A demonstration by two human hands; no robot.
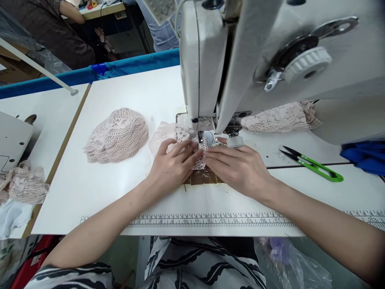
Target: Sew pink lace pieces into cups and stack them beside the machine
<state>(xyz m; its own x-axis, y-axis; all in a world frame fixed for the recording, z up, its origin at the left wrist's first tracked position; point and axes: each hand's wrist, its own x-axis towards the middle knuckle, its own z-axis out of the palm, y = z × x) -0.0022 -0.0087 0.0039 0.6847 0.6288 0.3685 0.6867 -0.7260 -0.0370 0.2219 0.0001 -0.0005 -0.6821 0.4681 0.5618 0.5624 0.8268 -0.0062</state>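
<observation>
A beige lace piece (171, 132) lies under the presser foot (200, 137) of a sewing machine (207, 60). My left hand (171, 162) rests on this lace just left of the foot, its fingers spread and bent downward. On the other side, my right hand (237, 164) has its fingers pressed together at the lace edge, with the fingertips of both hands almost meeting in front of the needle. The right thumb and the lace beneath the fingers are mostly hidden.
Left stands a stack of lace pieces (117, 136); more lace (282, 117) lies behind the machine head. Green thread snips (313, 163) and blue cloth (363, 156) are at right. A printed ruler (210, 220) runs along the front edge. Other people sit beyond the blue-edged table.
</observation>
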